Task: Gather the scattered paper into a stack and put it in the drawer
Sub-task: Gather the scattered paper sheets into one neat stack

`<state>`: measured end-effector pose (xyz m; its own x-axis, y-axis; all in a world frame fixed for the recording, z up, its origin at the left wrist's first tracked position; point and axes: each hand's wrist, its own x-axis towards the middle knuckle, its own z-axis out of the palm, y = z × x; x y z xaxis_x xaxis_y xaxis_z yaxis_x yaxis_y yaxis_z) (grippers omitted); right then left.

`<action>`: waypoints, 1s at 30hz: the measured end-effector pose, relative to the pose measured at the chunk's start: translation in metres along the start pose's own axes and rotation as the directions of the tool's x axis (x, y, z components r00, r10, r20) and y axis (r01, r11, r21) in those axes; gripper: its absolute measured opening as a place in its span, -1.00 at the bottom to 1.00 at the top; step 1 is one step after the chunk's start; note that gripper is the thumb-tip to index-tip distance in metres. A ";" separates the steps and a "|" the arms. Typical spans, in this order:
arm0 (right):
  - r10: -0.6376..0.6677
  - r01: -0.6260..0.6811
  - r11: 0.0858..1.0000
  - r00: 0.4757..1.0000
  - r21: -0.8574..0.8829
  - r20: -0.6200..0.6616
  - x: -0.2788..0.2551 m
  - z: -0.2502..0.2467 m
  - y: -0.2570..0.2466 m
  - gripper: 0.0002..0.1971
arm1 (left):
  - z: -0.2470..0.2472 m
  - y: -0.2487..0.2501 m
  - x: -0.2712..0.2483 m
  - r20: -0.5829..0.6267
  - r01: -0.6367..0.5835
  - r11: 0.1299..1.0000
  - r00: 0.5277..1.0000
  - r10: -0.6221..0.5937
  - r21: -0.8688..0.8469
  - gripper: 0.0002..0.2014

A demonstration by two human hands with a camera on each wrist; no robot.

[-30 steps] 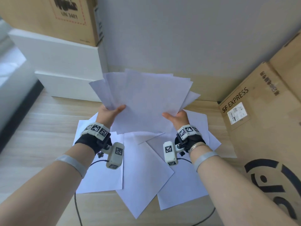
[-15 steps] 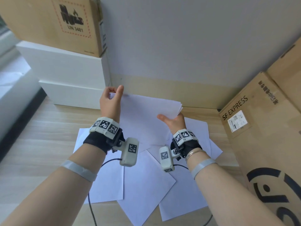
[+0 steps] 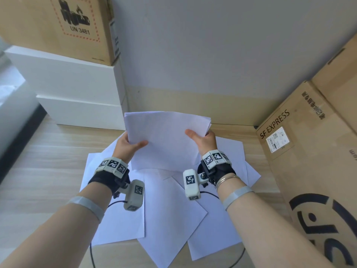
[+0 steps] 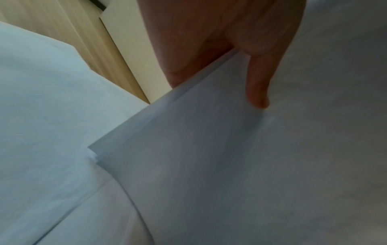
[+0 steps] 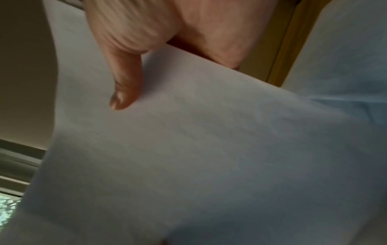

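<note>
Both hands are gripping a squared-up bundle of white paper sheets (image 3: 166, 140) above the wooden desk: the left hand (image 3: 126, 145) and right hand (image 3: 203, 140), thumbs on top. Several loose white sheets (image 3: 170, 219) are lying ungathered below. No open drawer is showing; stowing is not yet done.

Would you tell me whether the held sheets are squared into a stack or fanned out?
Nearly squared: the held sheets, pinched by the left hand and right hand, show roughly aligned edges, slightly offset at one corner.

Cardboard boxes (image 3: 309, 151) stand right; another (image 3: 58, 26) tops white boxes (image 3: 77, 84) left.
</note>
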<state>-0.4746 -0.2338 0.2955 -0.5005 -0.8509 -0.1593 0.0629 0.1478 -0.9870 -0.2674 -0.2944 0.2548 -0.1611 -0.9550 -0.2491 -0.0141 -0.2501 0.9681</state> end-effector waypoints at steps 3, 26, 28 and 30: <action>-0.160 0.168 0.982 0.983 0.085 -0.095 0.005 0.002 -0.015 -0.89 | -0.001 -0.008 0.001 0.020 0.067 0.997 0.997 -0.068 0.034 -0.63; 0.298 -0.295 0.934 0.955 -0.203 -0.017 -0.007 -0.002 0.065 -0.71 | -0.003 -0.043 0.013 0.086 0.144 0.964 0.982 -0.167 0.225 -0.57; 0.235 -0.242 0.961 0.970 -0.137 -0.061 -0.007 0.001 0.064 -0.74 | 0.000 -0.041 0.012 0.076 0.112 0.970 0.988 -0.131 0.218 -0.74; 0.203 -0.209 0.972 0.977 -0.106 -0.067 -0.005 0.000 0.061 -0.78 | 0.002 -0.041 0.011 0.077 0.105 0.974 0.989 -0.123 0.201 -0.91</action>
<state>-0.4679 -0.2207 0.2359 -0.5340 -0.7677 -0.3542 0.0742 0.3748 -0.9241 -0.2704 -0.2945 0.2127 -0.2332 -0.9021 -0.3631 -0.2294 -0.3118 0.9220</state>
